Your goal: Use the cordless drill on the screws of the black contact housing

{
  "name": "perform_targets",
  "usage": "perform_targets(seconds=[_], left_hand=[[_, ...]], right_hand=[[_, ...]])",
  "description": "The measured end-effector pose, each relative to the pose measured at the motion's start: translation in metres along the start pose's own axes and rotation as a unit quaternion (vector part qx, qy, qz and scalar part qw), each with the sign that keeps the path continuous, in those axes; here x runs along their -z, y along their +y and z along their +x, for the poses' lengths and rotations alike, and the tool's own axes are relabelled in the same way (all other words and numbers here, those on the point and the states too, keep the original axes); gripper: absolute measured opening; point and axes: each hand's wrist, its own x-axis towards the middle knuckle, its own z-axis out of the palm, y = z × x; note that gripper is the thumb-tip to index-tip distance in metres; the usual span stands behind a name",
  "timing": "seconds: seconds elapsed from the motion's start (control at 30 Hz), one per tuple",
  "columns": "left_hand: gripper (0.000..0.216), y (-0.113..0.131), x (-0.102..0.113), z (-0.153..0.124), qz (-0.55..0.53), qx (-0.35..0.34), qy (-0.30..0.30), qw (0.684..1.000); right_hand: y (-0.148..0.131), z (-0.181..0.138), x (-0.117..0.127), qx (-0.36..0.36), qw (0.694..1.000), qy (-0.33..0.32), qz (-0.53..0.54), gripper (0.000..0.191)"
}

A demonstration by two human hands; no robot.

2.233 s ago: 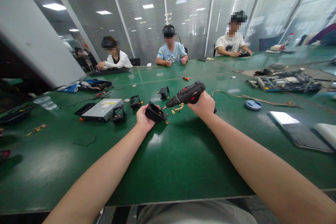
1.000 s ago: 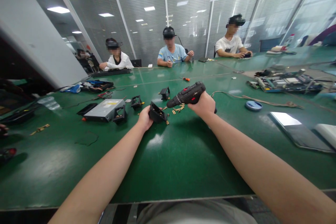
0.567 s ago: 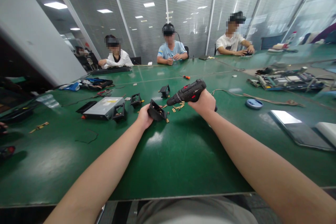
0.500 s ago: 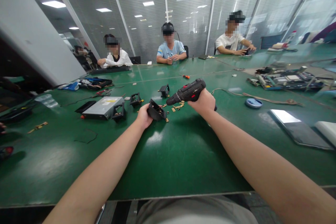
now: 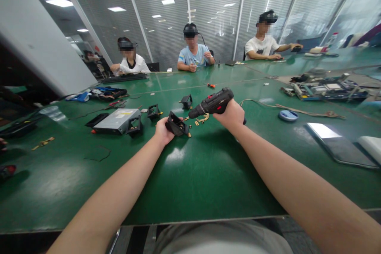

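Note:
My left hand (image 5: 162,131) grips a small black plastic bracket (image 5: 176,125) tilted just above the green table (image 5: 190,174). My right hand (image 5: 230,116) is closed around the handle of a black cordless screwdriver (image 5: 212,104) with red buttons. Its tip points left and down toward the bracket, a short way above it. Small brass pieces (image 5: 203,119) lie scattered on the table under the tool.
A grey optical drive (image 5: 116,120) and other black brackets (image 5: 153,112) lie to the left. A blue round lid (image 5: 288,116), a cable, a tablet (image 5: 336,145) and a circuit board (image 5: 326,89) sit to the right. Three people sit at the far edge.
Both hands stay almost in place with the bracket and the screwdriver. The person at the far right has stretched an arm out to the right.

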Motion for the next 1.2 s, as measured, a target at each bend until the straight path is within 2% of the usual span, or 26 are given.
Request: perform_targets(seconds=[0.23,0.8,1.2], left_hand=[[0.029,0.001,-0.003,-0.002,-0.01,0.001,0.008,1.0],[0.036,-0.001,0.004,0.008,0.032,-0.014,0.01,0.999],[0.036,0.002,0.007,0.009,0.041,-0.003,-0.006,0.999]], right_hand=[[-0.001,0.0,0.001,-0.002,1.0,0.0,-0.001,0.06],[-0.002,0.0,0.0,-0.009,1.0,-0.004,0.0,0.059],[-0.001,0.0,-0.001,-0.003,1.0,0.003,-0.002,0.059]])
